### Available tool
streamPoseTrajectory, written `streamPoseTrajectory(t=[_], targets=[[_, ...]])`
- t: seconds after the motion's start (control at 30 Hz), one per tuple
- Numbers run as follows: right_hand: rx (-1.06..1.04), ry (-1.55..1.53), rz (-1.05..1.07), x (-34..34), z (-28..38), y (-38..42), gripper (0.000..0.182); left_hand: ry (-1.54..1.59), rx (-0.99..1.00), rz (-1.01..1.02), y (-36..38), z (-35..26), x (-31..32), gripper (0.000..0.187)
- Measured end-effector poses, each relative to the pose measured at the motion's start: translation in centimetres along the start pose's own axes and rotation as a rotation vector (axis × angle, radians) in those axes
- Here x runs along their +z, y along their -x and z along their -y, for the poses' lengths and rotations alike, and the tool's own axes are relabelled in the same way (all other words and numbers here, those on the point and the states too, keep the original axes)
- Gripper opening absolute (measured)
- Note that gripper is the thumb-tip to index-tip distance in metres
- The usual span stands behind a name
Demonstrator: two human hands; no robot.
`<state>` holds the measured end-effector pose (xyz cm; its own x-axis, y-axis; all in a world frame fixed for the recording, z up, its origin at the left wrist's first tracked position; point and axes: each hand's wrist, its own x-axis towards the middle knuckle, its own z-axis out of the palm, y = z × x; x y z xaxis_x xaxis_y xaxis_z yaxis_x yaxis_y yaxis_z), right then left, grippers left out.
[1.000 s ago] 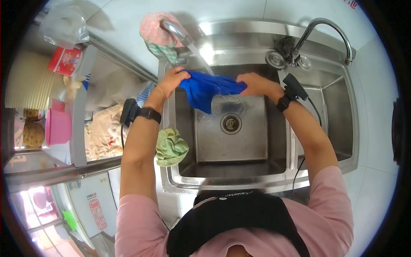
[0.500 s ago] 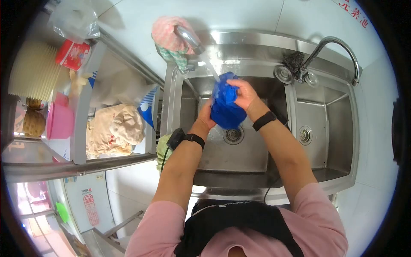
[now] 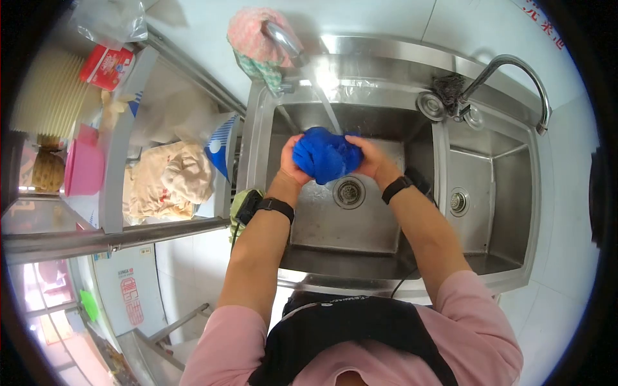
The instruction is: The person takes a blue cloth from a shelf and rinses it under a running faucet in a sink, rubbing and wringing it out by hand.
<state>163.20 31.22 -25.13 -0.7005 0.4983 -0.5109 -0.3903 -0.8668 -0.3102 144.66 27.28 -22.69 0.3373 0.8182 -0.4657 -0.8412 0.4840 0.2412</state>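
Your left hand (image 3: 291,165) and right hand (image 3: 368,159) both clamp a bunched blue cloth (image 3: 325,154), one on each side, fingers curled tight around the wad. The cloth sits over the left basin of the steel double sink (image 3: 360,225), just above and left of the drain (image 3: 348,192), held clear of the basin floor. Water runs from the left faucet (image 3: 282,38) in a thin stream down to the top of the cloth. A pink and green rag (image 3: 252,48) is draped behind that faucet. Black wristbands on both wrists, the left one carrying a small black device (image 3: 248,203) with a cable.

Right basin is smaller with its own drain (image 3: 458,202); a curved gooseneck faucet (image 3: 515,74) arcs over it, with a dark scouring pad (image 3: 449,85) by its base. A green cloth (image 3: 237,209) peeks out at the sink's left edge, mostly hidden behind your left forearm. Left of the sink, a metal shelf rack (image 3: 116,238) holds a crumpled beige bag (image 3: 170,183), a pink container (image 3: 84,167), a red box (image 3: 106,64) and a stack of pale ribbed trays (image 3: 45,96).
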Motion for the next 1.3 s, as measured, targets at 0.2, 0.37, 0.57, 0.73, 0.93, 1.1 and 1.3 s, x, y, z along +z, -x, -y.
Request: streamPoseTrajectory(t=[0.2, 0.37, 0.57, 0.73, 0.93, 1.1, 1.3], targets=[[-0.252, -0.04, -0.024, -1.7, -1.7, -1.9, 0.025, -0.078, 0.002, -0.157, 0.5, 1.2, 1.2, 0.034], [-0.456, -0.019, -0.198, -0.7, 1.0, -2.1, 0.017, -0.586, 0.05, -0.71, -1.4, 2.7, -1.7, 0.042], [-0.496, 0.206, -0.166, 2.7, 0.1, -0.7, 0.022, -0.193, -0.039, -0.763, -0.7, 7.4, 2.5, 0.056], [-0.69, 0.52, -0.011, 6.9, -3.2, 4.2, 0.032, 0.009, 0.138, -0.099, -1.0, 5.5, 2.7, 0.065], [-1.186, 1.222, -0.332, 6.2, -7.0, 3.4, 0.04, -0.277, 0.31, 0.027, -0.9, 6.5, 0.8, 0.046], [-0.571, 0.858, -0.665, -3.0, -3.1, -2.4, 0.025, -0.146, 0.292, -0.204, -0.3, 7.2, 1.3, 0.032], [-0.393, -0.027, -0.201, 0.0, 1.0, 1.5, 0.028, -0.191, 0.456, -0.415, 2.6, 4.4, 1.7, 0.032]])
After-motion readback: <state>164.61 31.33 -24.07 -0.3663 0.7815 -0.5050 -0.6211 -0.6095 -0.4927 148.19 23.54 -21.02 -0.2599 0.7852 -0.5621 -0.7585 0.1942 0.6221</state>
